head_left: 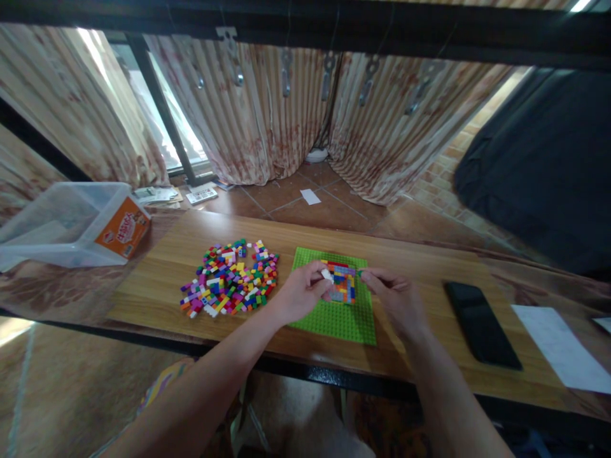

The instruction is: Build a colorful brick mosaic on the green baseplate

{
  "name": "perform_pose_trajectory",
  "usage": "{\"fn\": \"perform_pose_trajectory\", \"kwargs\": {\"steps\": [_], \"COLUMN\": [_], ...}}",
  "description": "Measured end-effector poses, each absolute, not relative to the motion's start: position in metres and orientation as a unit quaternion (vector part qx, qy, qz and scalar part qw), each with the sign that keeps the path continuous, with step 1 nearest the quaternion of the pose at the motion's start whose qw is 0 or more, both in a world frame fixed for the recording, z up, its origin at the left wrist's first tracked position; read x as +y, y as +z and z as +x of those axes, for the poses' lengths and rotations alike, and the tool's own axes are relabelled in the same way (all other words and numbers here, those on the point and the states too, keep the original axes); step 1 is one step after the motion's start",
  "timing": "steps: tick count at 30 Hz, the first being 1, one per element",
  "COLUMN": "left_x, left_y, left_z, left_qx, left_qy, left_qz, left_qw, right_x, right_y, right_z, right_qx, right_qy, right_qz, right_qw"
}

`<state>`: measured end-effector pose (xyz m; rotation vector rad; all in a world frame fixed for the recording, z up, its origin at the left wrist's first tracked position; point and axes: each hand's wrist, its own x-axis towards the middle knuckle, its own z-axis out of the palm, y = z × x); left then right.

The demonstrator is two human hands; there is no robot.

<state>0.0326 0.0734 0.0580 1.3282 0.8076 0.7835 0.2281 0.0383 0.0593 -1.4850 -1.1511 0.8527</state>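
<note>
Between our right hand [398,298] and the smartphone [482,324], we have room above the tabletop [433,273]; leftward, the toy-brick pile [233,280] obstructs us.

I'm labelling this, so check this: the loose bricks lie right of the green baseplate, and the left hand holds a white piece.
Wrong side: the head view shows the loose bricks left of the green baseplate. The left hand does hold a white piece.
</note>
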Motion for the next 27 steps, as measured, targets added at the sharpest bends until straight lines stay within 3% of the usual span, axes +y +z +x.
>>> {"fn": "perform_pose_trajectory", "kwargs": {"steps": [5,12,27], "left_x": [0.081,0.084,0.083], "left_y": [0.055,0.053,0.051], "left_z": [0.029,0.027,0.025], "left_qx": [0.404,0.412,0.407], "left_qy": [0.367,0.376,0.373], "left_qz": [0.559,0.576,0.581], "left_qw": [0.624,0.597,0.598], "right_x": [0.037,0.039,0.052], "right_y": [0.053,0.043,0.033], "right_z": [0.247,0.242,0.238], "right_qx": [-0.525,-0.567,-0.529], "right_qy": [0.273,0.247,0.306], "right_qz": [-0.661,-0.675,-0.66], "right_qw": [0.461,0.403,0.437]}}
